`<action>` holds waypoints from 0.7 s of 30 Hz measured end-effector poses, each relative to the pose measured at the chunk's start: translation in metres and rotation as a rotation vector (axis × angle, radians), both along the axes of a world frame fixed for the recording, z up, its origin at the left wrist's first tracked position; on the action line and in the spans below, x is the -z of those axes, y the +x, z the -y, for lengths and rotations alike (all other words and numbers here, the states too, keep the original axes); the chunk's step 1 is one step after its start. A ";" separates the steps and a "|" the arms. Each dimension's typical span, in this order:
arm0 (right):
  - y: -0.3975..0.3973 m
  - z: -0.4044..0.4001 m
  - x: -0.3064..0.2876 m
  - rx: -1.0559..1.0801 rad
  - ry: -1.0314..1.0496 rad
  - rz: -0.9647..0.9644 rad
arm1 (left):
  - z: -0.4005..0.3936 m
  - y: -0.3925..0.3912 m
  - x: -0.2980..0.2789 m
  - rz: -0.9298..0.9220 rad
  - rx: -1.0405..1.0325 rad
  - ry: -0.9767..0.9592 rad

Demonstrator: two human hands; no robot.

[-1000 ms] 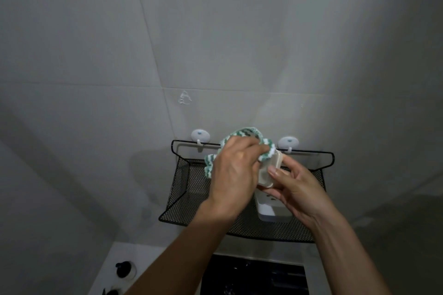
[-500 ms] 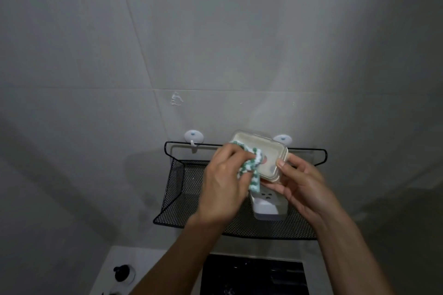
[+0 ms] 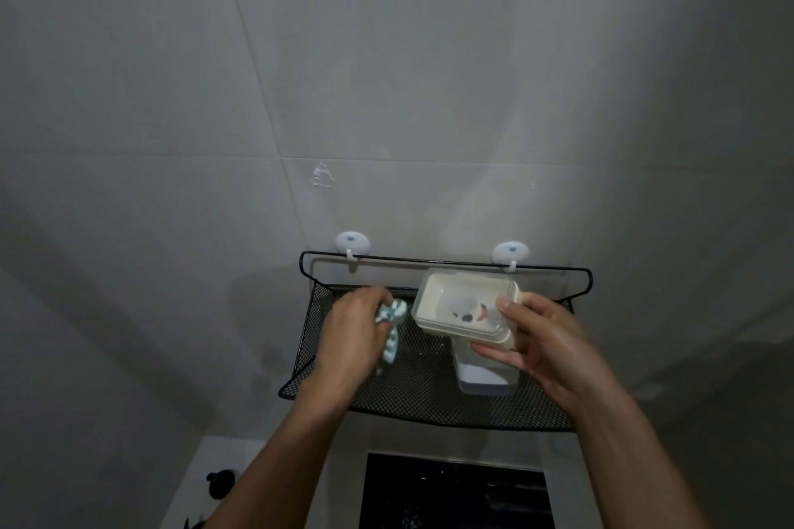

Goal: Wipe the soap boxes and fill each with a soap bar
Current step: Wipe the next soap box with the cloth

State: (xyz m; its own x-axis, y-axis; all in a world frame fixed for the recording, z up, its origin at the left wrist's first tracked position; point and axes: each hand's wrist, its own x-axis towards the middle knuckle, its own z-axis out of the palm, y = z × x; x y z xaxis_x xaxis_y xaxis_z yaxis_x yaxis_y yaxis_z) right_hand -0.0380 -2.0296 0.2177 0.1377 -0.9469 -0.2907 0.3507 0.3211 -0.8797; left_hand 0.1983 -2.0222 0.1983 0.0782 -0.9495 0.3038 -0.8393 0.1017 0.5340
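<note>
A cream soap box (image 3: 455, 296) is tilted toward me with its open inside showing. My right hand (image 3: 541, 339) grips its right end, thumb on the rim and fingers underneath. My left hand (image 3: 352, 331) holds a green-and-white cloth (image 3: 89, 331) bunched in its fingers, over the left part of the black mesh shelf (image 3: 425, 391) and apart from the box. A white soap box (image 3: 485, 374) stands on the shelf below the held one. No soap bar is visible.
The mesh shelf hangs from two white wall hooks (image 3: 352, 243) (image 3: 510, 251) on a grey tiled wall. Below it lies a dark sink or basin (image 3: 455, 494) set in a white counter, with a small black item (image 3: 221, 481) at the lower left.
My left hand has pulled the cloth off the cream box and moved left and down over the shelf. My right hand has turned the box so its inside faces me.
</note>
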 end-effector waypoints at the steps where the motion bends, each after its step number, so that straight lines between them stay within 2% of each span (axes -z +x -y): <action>1: 0.000 0.000 0.001 0.009 0.002 -0.023 | -0.001 0.001 0.006 0.041 0.011 0.080; 3: 0.000 0.000 0.001 0.020 0.001 -0.047 | -0.003 0.001 0.013 0.113 0.051 0.188; 5: -0.001 0.000 0.000 0.024 -0.009 -0.059 | -0.003 0.000 0.017 0.174 0.084 0.205; 11: -0.002 0.000 -0.003 0.036 -0.030 -0.084 | -0.005 -0.013 0.002 0.185 0.158 -0.135; 17: 0.006 0.002 -0.011 0.019 -0.046 -0.159 | -0.009 -0.031 -0.007 0.219 0.246 -0.282; 19: 0.006 0.003 -0.012 -0.010 -0.069 -0.186 | -0.009 -0.029 -0.012 0.179 0.236 -0.300; 21: 0.003 0.003 -0.013 -0.041 -0.118 -0.220 | -0.009 -0.025 -0.014 -0.007 0.232 -0.234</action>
State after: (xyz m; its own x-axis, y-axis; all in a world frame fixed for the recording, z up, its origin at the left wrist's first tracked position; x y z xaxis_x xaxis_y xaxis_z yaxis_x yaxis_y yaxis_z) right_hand -0.0347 -2.0322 0.2302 0.1222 -0.9709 -0.2061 0.1357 0.2221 -0.9655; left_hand 0.1737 -2.0129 0.2127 -0.1287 -0.8470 0.5157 -0.7758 0.4100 0.4797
